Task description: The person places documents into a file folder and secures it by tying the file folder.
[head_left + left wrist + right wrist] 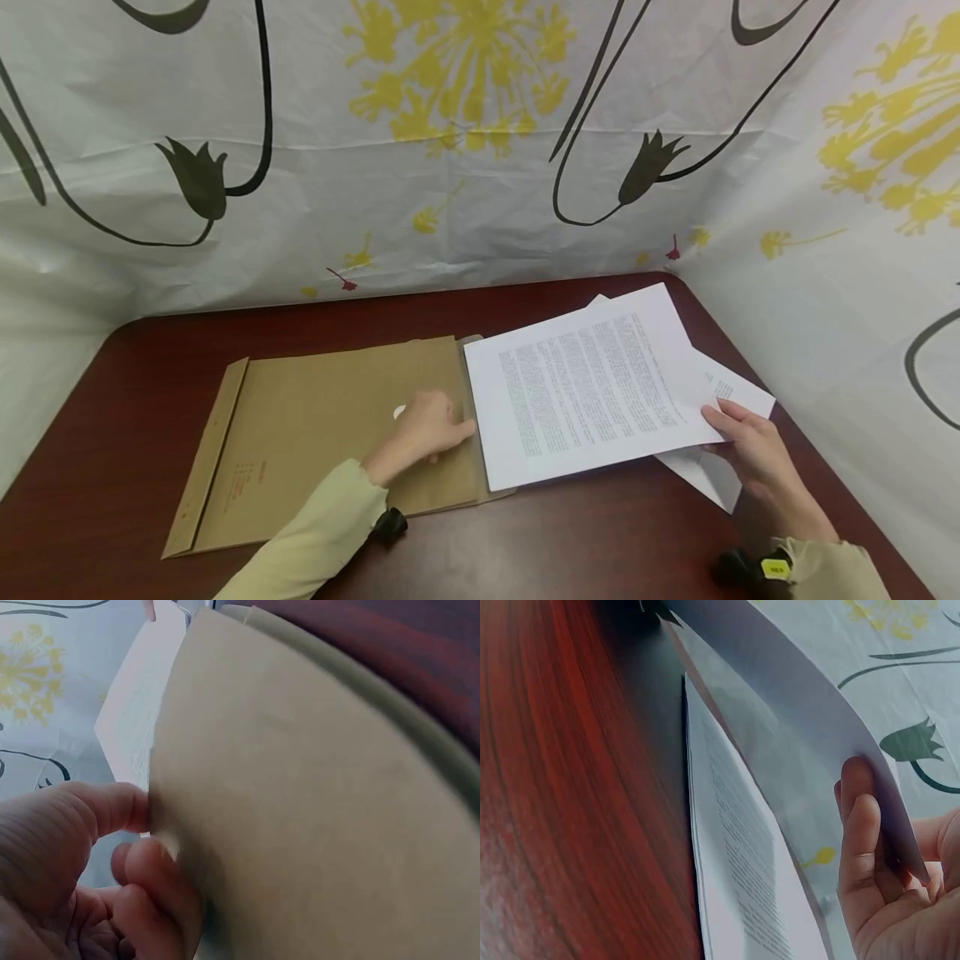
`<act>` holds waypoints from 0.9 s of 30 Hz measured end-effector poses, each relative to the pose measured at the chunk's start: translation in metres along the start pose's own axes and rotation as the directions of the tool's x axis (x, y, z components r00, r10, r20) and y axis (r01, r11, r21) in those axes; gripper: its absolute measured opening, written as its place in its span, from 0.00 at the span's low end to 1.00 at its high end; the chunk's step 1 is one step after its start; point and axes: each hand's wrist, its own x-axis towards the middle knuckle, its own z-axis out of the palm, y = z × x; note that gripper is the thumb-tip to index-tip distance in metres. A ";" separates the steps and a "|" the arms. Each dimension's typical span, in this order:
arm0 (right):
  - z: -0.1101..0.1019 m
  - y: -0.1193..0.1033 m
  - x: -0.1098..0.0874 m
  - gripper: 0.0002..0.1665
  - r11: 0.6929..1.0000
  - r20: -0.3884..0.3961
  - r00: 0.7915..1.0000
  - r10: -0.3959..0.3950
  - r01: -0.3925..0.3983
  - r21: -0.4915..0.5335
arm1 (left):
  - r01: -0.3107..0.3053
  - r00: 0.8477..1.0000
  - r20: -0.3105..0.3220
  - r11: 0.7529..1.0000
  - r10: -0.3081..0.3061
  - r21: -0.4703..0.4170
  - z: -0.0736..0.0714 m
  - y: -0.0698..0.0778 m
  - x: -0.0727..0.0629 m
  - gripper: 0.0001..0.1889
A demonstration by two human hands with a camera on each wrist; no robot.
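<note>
A brown paper envelope [322, 433] lies flat on the table, its mouth facing right. My left hand [423, 429] is at that mouth, gripping the edge of the upper layer; the thumb [120, 806] meets the edge and the other fingers are curled beside it. My right hand [757, 446] pinches a printed paper sheet [577, 383] by its near right corner, thumb on top and fingers [861, 832] beneath. The sheet is raised and bowed, its left edge right at the envelope's mouth. Beneath it, more printed paper [742, 855] lies on the table.
The dark red wooden table [570, 542] has its right edge close beyond the lower papers. A white patterned cloth [465, 208] hangs behind and along the sides. The envelope's folded flap [206, 458] is at the left end.
</note>
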 end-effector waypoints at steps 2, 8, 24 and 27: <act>0.002 0.000 0.002 0.14 1.000 0.007 1.000 -0.001 0.001 -0.004 | -0.011 1.000 0.004 1.000 0.011 -0.010 0.000 0.001 0.000 0.23; 0.011 0.005 0.008 0.11 0.999 0.010 0.999 0.044 -0.044 -0.028 | -0.025 1.000 0.017 0.998 0.026 -0.054 -0.002 0.004 -0.001 0.21; 0.033 0.012 0.025 0.09 0.998 0.003 0.998 0.058 -0.058 0.012 | -0.113 0.993 -0.031 0.990 0.110 -0.090 -0.017 0.005 -0.011 0.18; 0.042 0.015 0.026 0.09 0.998 -0.002 0.998 0.056 -0.056 0.013 | -0.123 0.992 -0.040 0.988 0.120 -0.095 -0.018 0.005 -0.011 0.18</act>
